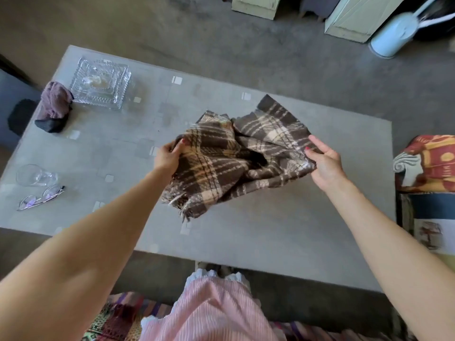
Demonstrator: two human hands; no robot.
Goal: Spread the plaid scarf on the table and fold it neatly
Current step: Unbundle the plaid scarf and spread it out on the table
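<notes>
1. The scarf (229,158) is plaid: dark brown blocks crossed by beige and tan bands and thin pale lines.
2. The table (283,232) is grey, with small white squares and faint darker grey patches.
3. The nails on the left hand (167,157) and right hand (325,163) are red.
4. The dish (101,82) is clear ribbed glass.
5. The cloth (55,104) is mauve over black.
6. The glasses (40,196) have thin silver rims and purplish lenses.
7. The dress (211,311) is pink with fine stripes and a pale frill.
8. The cushion (428,161) is red and yellow with a white scroll.
9. The bin (391,35) is white.
</notes>
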